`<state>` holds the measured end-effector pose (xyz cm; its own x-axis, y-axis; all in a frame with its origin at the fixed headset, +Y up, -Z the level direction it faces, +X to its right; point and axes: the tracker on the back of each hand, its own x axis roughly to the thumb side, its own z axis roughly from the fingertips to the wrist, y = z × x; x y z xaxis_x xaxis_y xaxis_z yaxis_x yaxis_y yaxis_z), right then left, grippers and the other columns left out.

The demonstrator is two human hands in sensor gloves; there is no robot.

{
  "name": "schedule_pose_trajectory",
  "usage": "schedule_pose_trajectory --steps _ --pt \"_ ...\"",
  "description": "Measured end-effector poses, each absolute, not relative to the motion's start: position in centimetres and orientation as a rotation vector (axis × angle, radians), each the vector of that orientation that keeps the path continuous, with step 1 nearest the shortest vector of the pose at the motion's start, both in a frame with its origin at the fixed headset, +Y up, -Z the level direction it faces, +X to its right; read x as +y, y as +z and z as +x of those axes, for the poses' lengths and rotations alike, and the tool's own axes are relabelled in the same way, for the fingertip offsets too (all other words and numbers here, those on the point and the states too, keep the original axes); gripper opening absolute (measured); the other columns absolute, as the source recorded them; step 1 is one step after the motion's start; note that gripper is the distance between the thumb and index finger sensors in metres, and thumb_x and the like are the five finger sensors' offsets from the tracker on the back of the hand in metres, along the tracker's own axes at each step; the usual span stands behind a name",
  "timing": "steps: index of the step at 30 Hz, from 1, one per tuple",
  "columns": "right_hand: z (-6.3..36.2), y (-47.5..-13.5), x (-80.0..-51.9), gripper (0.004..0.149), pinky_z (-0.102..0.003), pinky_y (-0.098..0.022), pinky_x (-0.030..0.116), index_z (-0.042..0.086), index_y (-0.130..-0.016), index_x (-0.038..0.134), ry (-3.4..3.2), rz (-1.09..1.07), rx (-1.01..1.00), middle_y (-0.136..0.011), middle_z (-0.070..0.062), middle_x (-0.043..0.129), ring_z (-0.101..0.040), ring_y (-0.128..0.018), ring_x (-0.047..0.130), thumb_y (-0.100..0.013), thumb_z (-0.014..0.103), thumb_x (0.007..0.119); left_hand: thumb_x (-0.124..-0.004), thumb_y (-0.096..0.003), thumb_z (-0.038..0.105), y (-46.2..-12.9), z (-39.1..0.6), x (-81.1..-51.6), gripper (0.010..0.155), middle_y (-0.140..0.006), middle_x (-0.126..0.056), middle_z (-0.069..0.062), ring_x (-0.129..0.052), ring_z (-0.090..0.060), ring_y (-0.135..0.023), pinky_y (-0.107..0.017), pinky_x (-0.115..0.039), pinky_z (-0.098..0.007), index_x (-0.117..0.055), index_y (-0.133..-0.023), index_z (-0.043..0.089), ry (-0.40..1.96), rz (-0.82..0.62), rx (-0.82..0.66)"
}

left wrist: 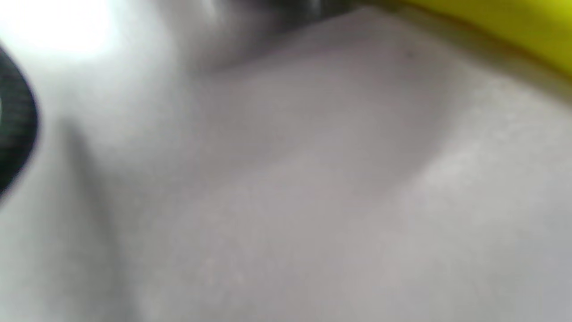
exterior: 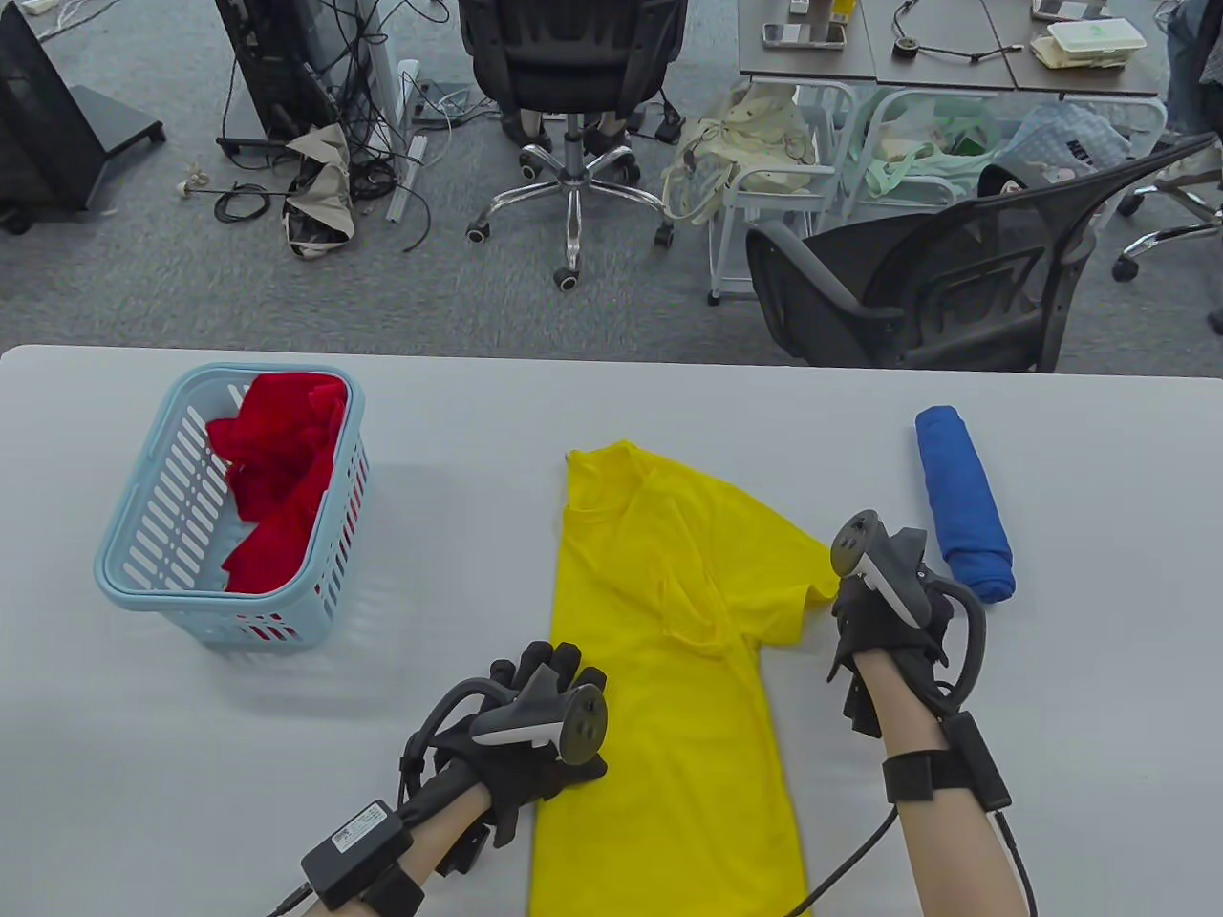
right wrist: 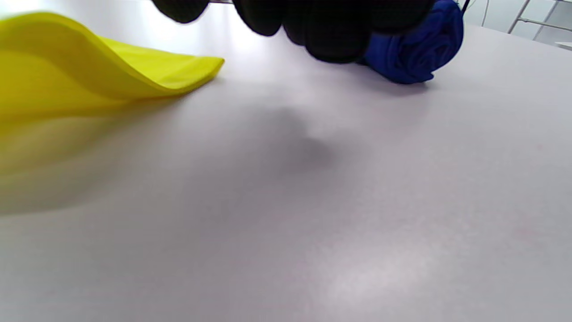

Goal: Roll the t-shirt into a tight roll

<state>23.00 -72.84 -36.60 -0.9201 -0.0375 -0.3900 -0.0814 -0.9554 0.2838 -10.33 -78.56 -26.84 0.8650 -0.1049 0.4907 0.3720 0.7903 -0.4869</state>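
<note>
The yellow t-shirt [exterior: 669, 650] lay flat on the grey table [exterior: 191, 764], its left half already folded inward so that a straight edge ran from 12 toward 6 o'clock; only the right sleeve [exterior: 793, 573] stuck out toward 3 o'clock. The left hand [exterior: 535, 726] rested at the shirt's 9 o'clock edge, fingers fairly straight and seeming to press the fold, holding nothing that I could see; the right hand [exterior: 884, 611] hovered just beside the sleeve tip, fingers curled, and the right wrist view showed them off the cloth and apart from it, so I judged it to be gripping nothing.

The step in hand looked like folding the right sleeve and side across; to do it well, the right hand should pinch the sleeve hem and the side seam, carry them toward 9 o'clock, and match the straight left edge; the left palm should pin the cloth; wrinkles should be smoothed before rolling, since slack makes a loose roll.

A finished blue roll [exterior: 963, 501] lay at 3 o'clock; a blue basket [exterior: 143, 516] with red cloth [exterior: 277, 478] sat at 9 o'clock.
</note>
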Motion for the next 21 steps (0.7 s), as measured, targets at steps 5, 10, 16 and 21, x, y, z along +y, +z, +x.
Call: schedule_pose_trajectory --steps 5,10,16,21 --pt "19.0 -34.5 -71.8 0.058 -0.058 -0.077 0.043 0.017 -0.120 0.037 2.944 0.056 0.476 -0.126 -0.016 0.029 -0.047 -0.116 0.034 -0.068 0.038 0.052 -0.038 -0.0550 0.063 -26.8 -7.8 -76.0 0.077 -0.128 -0.025 -0.017 -0.038 -0.045 -0.116 -0.082 -0.044 -0.064 -0.018 -0.119 0.025 -0.392 -0.402 -0.468" --pt "16.6 -33.9 -74.4 0.067 -0.059 -0.077 0.041 0.016 -0.121 0.032 2.896 0.248 0.729 -0.124 -0.019 0.027 -0.047 -0.115 0.028 -0.066 0.045 0.056 -0.058 -0.0581 0.052 -29.1 -4.8 -73.3 0.074 -0.125 -0.041 -0.014 -0.060 -0.035 -0.108 -0.080 -0.057 -0.056 -0.024 -0.117 0.023 -0.370 -0.307 -0.455" --pt "17.7 -34.3 -76.5 0.063 -0.061 -0.077 0.034 0.017 -0.120 0.024 2.931 0.163 0.865 -0.121 -0.017 0.015 -0.045 -0.112 0.014 -0.067 0.040 0.051 -0.059 -0.0581 0.052 -32.9 -1.2 -72.9 0.071 -0.126 -0.032 -0.014 -0.051 -0.037 -0.113 -0.082 -0.053 -0.058 -0.020 -0.115 0.036 -0.385 -0.271 -0.472" --pt "18.0 -34.8 -76.3 0.062 -0.061 -0.077 0.034 0.018 -0.119 0.025 2.910 0.139 0.905 -0.120 -0.016 0.015 -0.044 -0.113 0.014 -0.067 0.039 0.051 -0.057 -0.0592 0.050 -35.8 2.1 -75.7 0.065 -0.125 -0.030 -0.014 -0.052 -0.035 -0.110 -0.081 -0.054 -0.056 -0.020 -0.113 0.043 -0.309 -0.340 -0.458"
